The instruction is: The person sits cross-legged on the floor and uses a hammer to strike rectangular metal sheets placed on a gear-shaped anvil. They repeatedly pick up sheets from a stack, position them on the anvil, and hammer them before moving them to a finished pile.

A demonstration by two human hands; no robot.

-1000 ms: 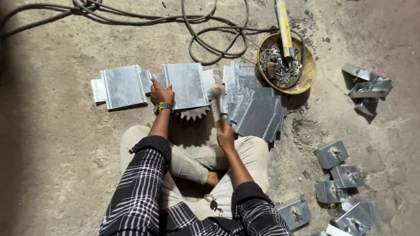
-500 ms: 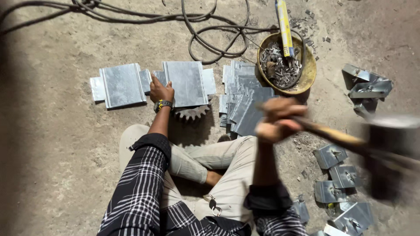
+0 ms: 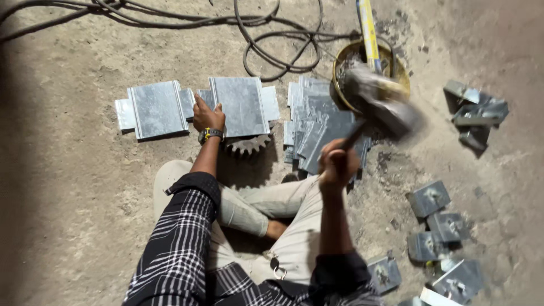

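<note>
Right hand (image 3: 338, 165), fist clenched round a hammer (image 3: 378, 101), is raised over your crossed legs, the head a motion blur. Your left hand (image 3: 208, 115), fingers spread, presses flat on a grey metal sheet (image 3: 240, 105) lying on the dirt floor (image 3: 73, 187) atop a half-hidden toothed gear (image 3: 247, 145).

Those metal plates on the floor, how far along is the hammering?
Done, it seems: bent brackets lie at the right. In hand: the left hand steadies a flat plate over a toothed gear, while the right hand swings a blurred hammer. Left: a stack of flat plates.
</note>
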